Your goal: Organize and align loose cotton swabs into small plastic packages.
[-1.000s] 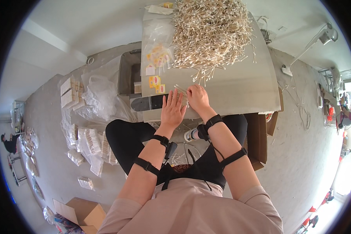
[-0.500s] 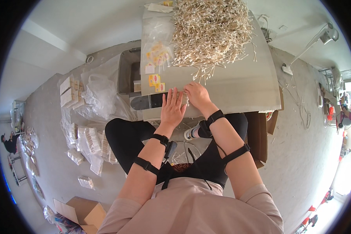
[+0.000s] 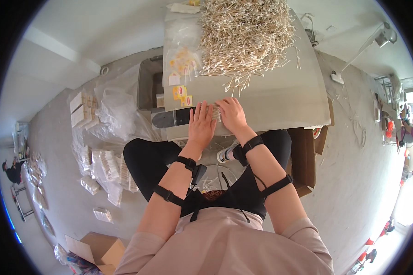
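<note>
A row of cotton swabs (image 3: 216,112) lies at the near edge of the table, between and under my hands. My left hand (image 3: 202,127) rests flat across its left part, fingers stretched out and slightly apart. Against its right end is my right hand (image 3: 233,115), closed, with bent fingers on the swabs; its fingertips are partly hidden. A dark flat strip with a rounded end (image 3: 164,120) sticks out to the left from beneath my left hand. Just beyond that hand lie small yellow-and-white cards (image 3: 186,101). Farther back is a large heap of loose cotton swabs (image 3: 248,39).
Clear plastic bags (image 3: 182,39) lie at the table's (image 3: 284,101) far left. A grey bin (image 3: 150,85) stands beside it. Packed swab bundles (image 3: 106,165) sit on the floor at left. Cardboard boxes stand below right (image 3: 303,160) and near left (image 3: 98,247). Other people are far off.
My right hand has shifted slightly left and its fingers now lie closer along the swabs. My left hand stays over the row. The whole view has moved a little.
</note>
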`<state>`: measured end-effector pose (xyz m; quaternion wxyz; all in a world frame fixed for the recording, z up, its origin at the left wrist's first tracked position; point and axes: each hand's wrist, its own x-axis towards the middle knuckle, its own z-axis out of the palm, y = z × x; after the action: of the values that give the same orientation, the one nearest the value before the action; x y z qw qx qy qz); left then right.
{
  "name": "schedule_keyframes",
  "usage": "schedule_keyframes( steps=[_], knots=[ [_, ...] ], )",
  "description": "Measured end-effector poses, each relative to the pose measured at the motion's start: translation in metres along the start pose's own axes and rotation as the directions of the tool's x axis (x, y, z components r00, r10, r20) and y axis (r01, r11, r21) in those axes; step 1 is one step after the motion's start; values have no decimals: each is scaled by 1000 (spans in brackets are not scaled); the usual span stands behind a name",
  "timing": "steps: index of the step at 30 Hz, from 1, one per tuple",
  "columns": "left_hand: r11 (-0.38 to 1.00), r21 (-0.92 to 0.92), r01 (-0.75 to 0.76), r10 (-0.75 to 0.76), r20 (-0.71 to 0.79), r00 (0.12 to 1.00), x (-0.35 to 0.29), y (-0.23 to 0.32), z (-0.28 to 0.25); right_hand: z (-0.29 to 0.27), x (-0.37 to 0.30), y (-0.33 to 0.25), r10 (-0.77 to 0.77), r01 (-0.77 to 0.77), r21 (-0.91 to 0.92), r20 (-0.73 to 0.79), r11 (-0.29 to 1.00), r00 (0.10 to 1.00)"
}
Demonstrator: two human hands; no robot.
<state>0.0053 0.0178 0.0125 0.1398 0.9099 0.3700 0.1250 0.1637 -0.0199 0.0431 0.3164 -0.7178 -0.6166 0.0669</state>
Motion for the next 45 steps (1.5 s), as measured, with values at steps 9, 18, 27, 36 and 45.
schedule_keyframes(
  steps=[9, 18, 27, 36, 45],
  knots=[
    [982, -160, 104, -121, -97, 988, 4, -6, 0, 4, 15, 5, 93, -83, -72, 150, 994, 984],
    [909, -405, 100, -181, -168, 969, 0, -11, -10, 12, 16, 2, 102, -99, -73, 46, 992, 994],
    [961, -277, -23, -52, -261, 964, 3, -25, -8, 1, -25, -6, 76, -76, -73, -10, 994, 997],
    [995, -93, -39, 38, -6, 999, -5, -17, -2, 13, -33, -20, -20, 74, -282, 189, 957, 982],
    [997, -73, -28, 30, 26, 999, -6, -18, -2, 10, -26, -16, -32, 100, -272, 245, 957, 969]
  ],
)
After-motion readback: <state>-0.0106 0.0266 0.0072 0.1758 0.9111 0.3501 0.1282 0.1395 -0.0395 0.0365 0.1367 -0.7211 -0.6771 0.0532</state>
